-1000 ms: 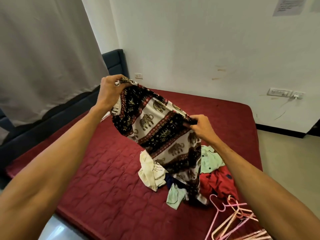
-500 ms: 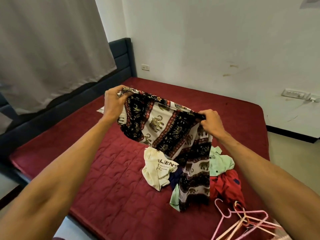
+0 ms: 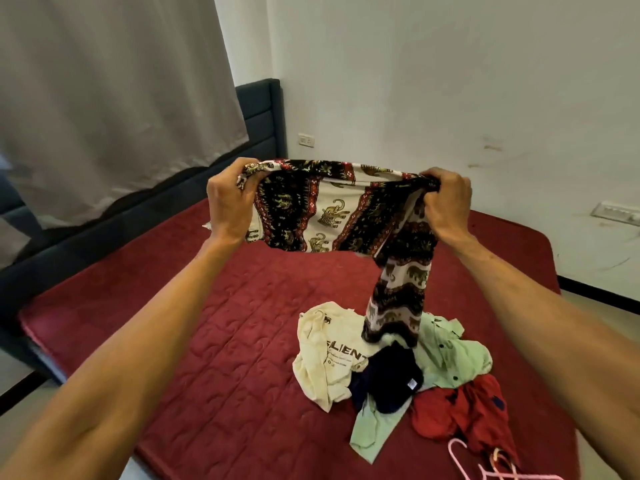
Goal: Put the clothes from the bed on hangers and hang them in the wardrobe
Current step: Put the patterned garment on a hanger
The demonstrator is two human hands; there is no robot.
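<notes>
Holding: left hand [image 3: 230, 199] and right hand [image 3: 446, 206] each have fingers curled round one end of the waistband of the pants [image 3: 332, 209], which are stretched level between them.
Position: pants are raised over the bed [image 3: 207, 306]. One leg hangs below the right hand, its hem touching the pile [image 3: 332, 355].
Hangers [image 3: 491, 465]: pink, at the near right of the bed, just beside the pile. None in hand.
Risk 1: the hem may drag a garment off the pile when the pants move away, since loose cloth rests on loose cloth.
Risk 2: taking a hanger frees one hand, so the waistband sags and the pants may drop back.
Risk 3: the hangers look tangled, so pulling one may lift several.
Hidden: second leg not made out, possibly bunched behind the front panel. Hangers are cut off by the frame edge, count unknown. Wardrobe out of view.
</notes>
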